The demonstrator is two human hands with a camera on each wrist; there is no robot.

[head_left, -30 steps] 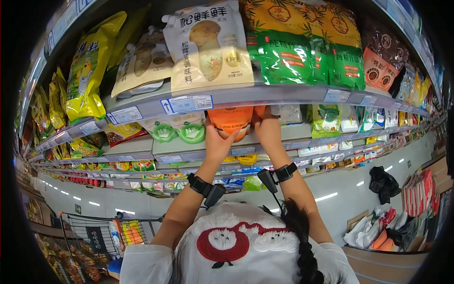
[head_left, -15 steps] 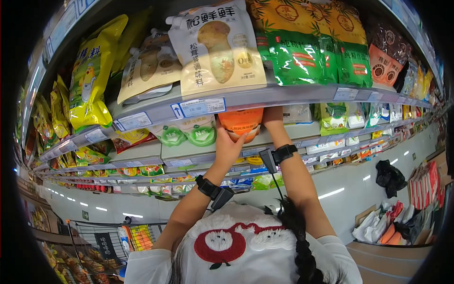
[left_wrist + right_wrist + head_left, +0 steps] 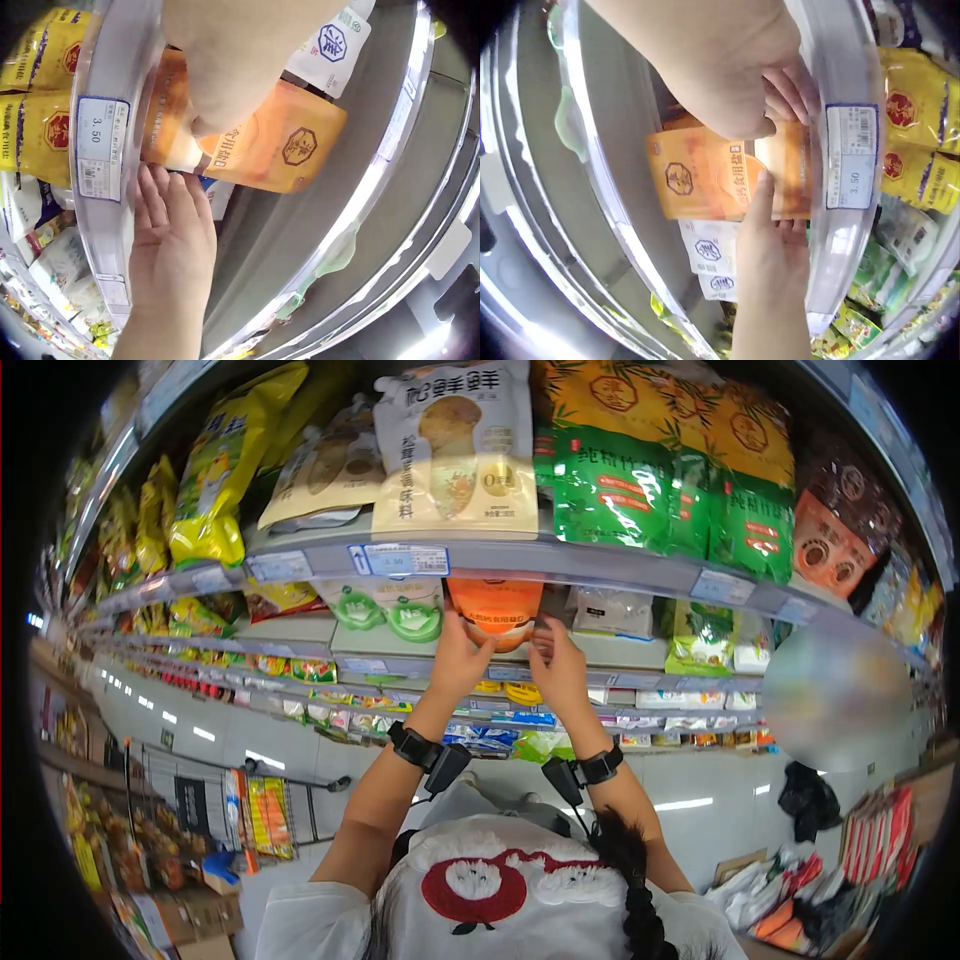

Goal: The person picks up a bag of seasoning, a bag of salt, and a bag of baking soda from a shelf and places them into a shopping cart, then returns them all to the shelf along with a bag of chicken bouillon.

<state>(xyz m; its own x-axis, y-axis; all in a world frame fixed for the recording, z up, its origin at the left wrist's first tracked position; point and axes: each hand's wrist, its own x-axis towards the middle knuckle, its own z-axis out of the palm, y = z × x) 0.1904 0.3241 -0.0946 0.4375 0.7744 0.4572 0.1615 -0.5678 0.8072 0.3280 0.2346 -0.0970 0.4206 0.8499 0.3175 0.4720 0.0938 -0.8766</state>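
In the head view, an orange pouch (image 3: 495, 612) stands on the shelf below the top one. My left hand (image 3: 462, 662) grips its left side, thumb across the front; the right wrist view also shows that thumb of my left hand (image 3: 769, 262) on the pouch (image 3: 712, 169). At the pouch's other side is my right hand (image 3: 560, 667), fingers loosely bent. From the left wrist view, the fingers of my right hand (image 3: 174, 251) lie at the edge of the pouch (image 3: 289, 139), fairly straight. Whether they touch it is unclear.
Above runs a shelf edge (image 3: 620, 563) with large green pouches (image 3: 610, 490) and a cream pouch (image 3: 455, 460). Green-white packs (image 3: 412, 610) stand left of the hands, a pale pack (image 3: 612, 612) right. A wire cart (image 3: 215, 800) is at lower left.
My right hand has come back from under the upper shelf edge, so its fingers show beside the pouch. My left hand keeps its grip. The head view has shifted, and a blurred round patch appears at right.
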